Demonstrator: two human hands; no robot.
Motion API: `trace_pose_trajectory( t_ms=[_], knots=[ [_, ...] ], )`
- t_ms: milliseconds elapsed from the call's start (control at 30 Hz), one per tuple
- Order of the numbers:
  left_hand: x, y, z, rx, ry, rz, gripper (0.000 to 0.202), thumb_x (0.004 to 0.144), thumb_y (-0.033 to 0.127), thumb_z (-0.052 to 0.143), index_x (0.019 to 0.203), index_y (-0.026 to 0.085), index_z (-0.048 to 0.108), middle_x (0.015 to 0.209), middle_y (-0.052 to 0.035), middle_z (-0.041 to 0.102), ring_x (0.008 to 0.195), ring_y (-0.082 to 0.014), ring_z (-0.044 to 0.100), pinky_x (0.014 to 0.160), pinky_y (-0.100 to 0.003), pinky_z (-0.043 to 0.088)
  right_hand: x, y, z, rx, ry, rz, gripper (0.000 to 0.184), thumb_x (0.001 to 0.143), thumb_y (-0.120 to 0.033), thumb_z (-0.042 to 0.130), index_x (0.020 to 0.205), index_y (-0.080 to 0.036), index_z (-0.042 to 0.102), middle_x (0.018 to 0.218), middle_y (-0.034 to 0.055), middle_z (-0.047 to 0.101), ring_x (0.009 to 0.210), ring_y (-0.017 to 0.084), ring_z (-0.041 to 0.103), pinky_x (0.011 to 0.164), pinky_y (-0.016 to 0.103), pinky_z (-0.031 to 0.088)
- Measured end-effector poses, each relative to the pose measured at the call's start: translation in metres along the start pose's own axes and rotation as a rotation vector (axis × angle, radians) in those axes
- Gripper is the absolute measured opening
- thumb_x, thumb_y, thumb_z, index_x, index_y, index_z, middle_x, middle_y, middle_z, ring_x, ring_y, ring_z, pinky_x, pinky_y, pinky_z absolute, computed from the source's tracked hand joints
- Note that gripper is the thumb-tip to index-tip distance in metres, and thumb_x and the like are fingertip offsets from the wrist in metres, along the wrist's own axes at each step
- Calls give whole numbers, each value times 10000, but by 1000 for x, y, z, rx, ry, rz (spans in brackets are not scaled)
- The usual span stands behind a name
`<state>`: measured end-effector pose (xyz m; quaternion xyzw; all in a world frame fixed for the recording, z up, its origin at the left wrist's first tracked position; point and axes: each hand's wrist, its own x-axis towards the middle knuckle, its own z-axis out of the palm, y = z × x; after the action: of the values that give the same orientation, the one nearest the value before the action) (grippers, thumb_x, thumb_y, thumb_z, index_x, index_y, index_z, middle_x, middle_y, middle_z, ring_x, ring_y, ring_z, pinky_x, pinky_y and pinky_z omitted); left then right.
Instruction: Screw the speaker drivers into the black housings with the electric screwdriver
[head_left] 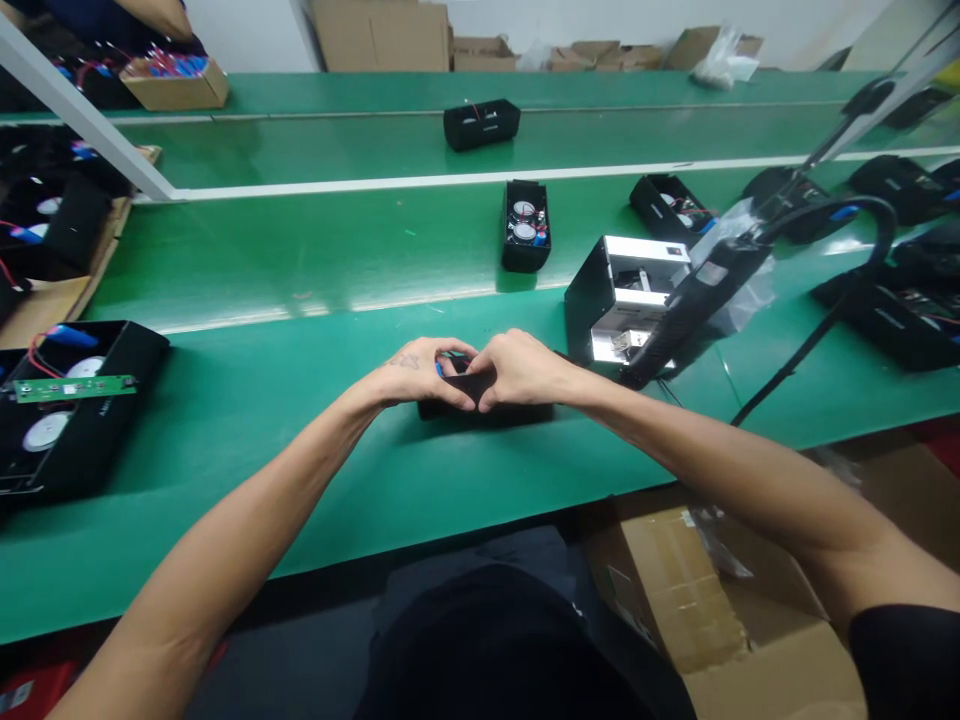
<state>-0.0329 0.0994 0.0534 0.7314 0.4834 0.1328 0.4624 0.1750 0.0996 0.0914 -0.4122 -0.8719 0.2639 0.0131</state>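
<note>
A black speaker housing (491,410) lies on the green bench (300,460) straight in front of me. My left hand (416,372) is closed over its left end, fingers curled down into it, with a bit of blue showing at the fingertips. On the right end sits my right hand (517,368), also closed, its fingers pressing into the top. The two hands meet over the middle and hide most of the housing's inside.
An open black housing with a green circuit board (75,388) lies at the left. A metal fixture (626,300) and a hanging power screwdriver (697,300) stand to the right. More black housings (525,225) ride the green belt behind. Cardboard boxes (720,610) sit below.
</note>
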Motion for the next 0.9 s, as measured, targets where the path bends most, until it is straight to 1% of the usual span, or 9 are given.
trace_pose_trajectory(
  t_ms=[100,200,300,467,600,667,733,833,900],
  knots=[
    [-1,1,0,-12,-8,-7,713,554,407,927,1211,234,710,812,26,696,650,-120,583,587,-240,420,3,2,-3,38,-77,-49,294,649,-334,876,895,-188,810,652,-25,659,626,134,554,574,264,340],
    [-2,3,-1,-22,-24,-11,693,563,394,918,1202,224,711,797,27,691,637,-119,577,566,-236,405,6,-1,-7,-41,-131,-81,320,633,-371,881,858,-163,789,614,-13,626,601,140,529,543,269,322],
    [-2,3,-1,-14,-31,-11,704,556,394,919,1205,221,707,792,28,683,640,-121,572,559,-237,397,8,-5,-7,-64,-147,-32,315,610,-360,889,827,-164,773,591,-16,598,586,143,522,516,270,297],
    [0,2,0,-15,-50,10,695,549,421,915,1182,218,714,795,25,678,645,-124,565,555,-241,385,14,-6,-5,87,-196,102,246,576,-316,894,713,-186,737,554,-48,559,555,132,513,500,270,296],
    [2,2,-1,-13,-60,20,639,561,412,904,1140,208,728,786,26,675,642,-120,562,559,-238,386,17,-4,-4,126,-180,136,242,555,-282,898,670,-186,708,539,-56,539,548,126,495,490,263,277],
    [1,2,-1,0,-42,29,636,559,410,905,1136,207,732,798,25,678,656,-121,573,572,-236,396,16,-5,-3,104,-171,118,241,559,-278,897,678,-182,710,540,-51,552,553,130,508,491,260,278],
    [-2,2,2,23,-10,38,671,549,411,910,1162,212,727,801,27,687,671,-131,598,592,-240,413,10,-8,1,26,-135,66,218,597,-283,876,730,-179,738,569,-26,607,575,152,555,507,262,304],
    [-15,0,14,74,60,82,688,572,387,911,1216,252,711,831,30,716,726,-159,645,660,-264,459,-13,-13,13,-118,-41,-43,200,705,-250,808,894,-186,789,720,45,734,685,217,672,586,281,402],
    [-27,-3,28,151,127,139,637,618,354,898,1221,295,704,860,35,738,778,-181,660,724,-296,478,-37,-15,24,-83,69,-109,242,778,-208,764,1018,-204,788,857,71,783,797,243,722,683,304,486]
  ],
)
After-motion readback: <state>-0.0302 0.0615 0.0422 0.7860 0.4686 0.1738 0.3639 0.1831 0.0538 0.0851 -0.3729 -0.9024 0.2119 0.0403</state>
